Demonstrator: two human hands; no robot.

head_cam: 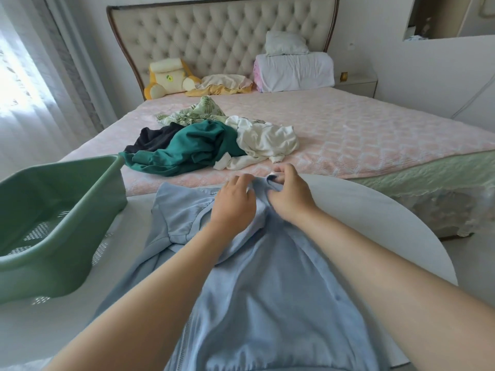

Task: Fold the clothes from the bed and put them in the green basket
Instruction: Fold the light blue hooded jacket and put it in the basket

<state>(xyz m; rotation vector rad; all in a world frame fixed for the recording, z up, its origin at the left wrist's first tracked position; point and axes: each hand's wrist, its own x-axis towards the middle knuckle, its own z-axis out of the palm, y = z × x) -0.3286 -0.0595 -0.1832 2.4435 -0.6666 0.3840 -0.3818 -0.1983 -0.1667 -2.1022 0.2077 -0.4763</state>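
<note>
Blue shirt (pixel 267 290) lay spread on the white bench (pixel 375 212), and I saw left grip (pixel 233 202) and right grip (pixel 289 194) both pinching its collar; green basket (pixel 107 194) beside, more clothes (pixel 209 140) on the bed (pixel 375 135).

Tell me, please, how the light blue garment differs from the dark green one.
The light blue garment lies spread out on the white table; the dark green garment lies crumpled on the bed. The left hand and right hand hold the blue one at its collar; the green one is untouched, heaped among other clothes. Neither is in the green basket yet.
</note>
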